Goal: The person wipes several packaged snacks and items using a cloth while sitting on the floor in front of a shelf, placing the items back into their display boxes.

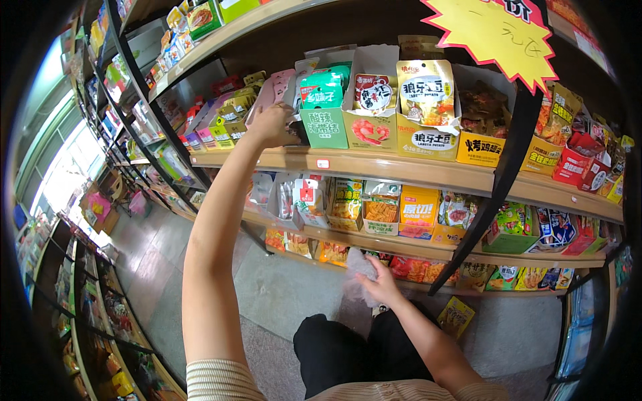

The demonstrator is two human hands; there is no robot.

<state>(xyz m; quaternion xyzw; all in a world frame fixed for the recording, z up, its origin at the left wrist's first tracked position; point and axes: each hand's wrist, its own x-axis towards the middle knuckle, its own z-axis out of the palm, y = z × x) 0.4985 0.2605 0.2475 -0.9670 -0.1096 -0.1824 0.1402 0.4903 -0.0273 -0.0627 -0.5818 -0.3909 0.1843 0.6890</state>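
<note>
My left hand (273, 125) reaches to the wide wooden shelf, at a display box beside the green box of snack pouches (323, 118); its fingers are bent and partly hidden among the packs, so whether they hold one is unclear. To the right stand a box with a shrimp picture (372, 120) and a box of gold potato snack pouches (426, 100). Lower down, over the floor near my knees, my right hand (379, 281) is closed on a crumpled greyish cloth (362, 270), which hangs partly below the fingers.
Lower shelves (381, 243) hold more boxed and bagged snacks. A black metal upright (494, 200) crosses the shelf fronts. A yellow starburst sign (496, 35) hangs at upper right. One yellow packet (455, 317) lies low beside my right forearm. Another stocked rack (95, 321) stands at left, across the tiled aisle.
</note>
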